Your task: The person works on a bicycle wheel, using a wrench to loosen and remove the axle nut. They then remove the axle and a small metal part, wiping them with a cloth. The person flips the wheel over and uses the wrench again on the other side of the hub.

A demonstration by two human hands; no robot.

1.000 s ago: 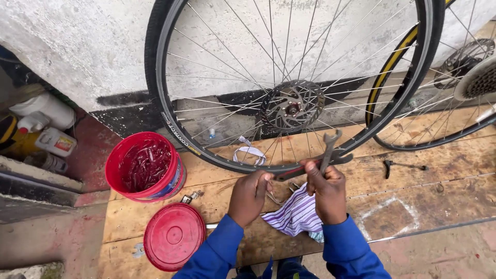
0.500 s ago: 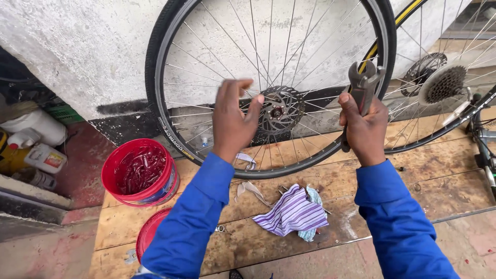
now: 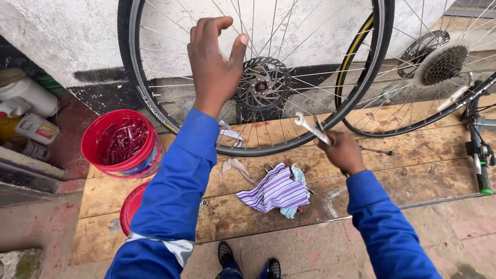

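Right hand clenched on the steel spanner, jaw end jutting up-left of my fingers; stiff, light, best held mid-shank; left hand spread loose before the wheel, grasping nothing, striped rag below.

Soft, even daylight, bright without harshness; no single source visible. Faint, diffuse shadows only: a dim patch under the striped rag, a darker band along the foot of the wall. No strong glare; mild sheen on the wet inside of the red bucket and on the spanner. Sharp across most of the view, spokes of the wheel crisp. Slight softness on the raised left hand, close to the lens. Wide-angle stretching toward the edges, blue sleeves looming large at the bottom. Colours vivid, contrast moderate.
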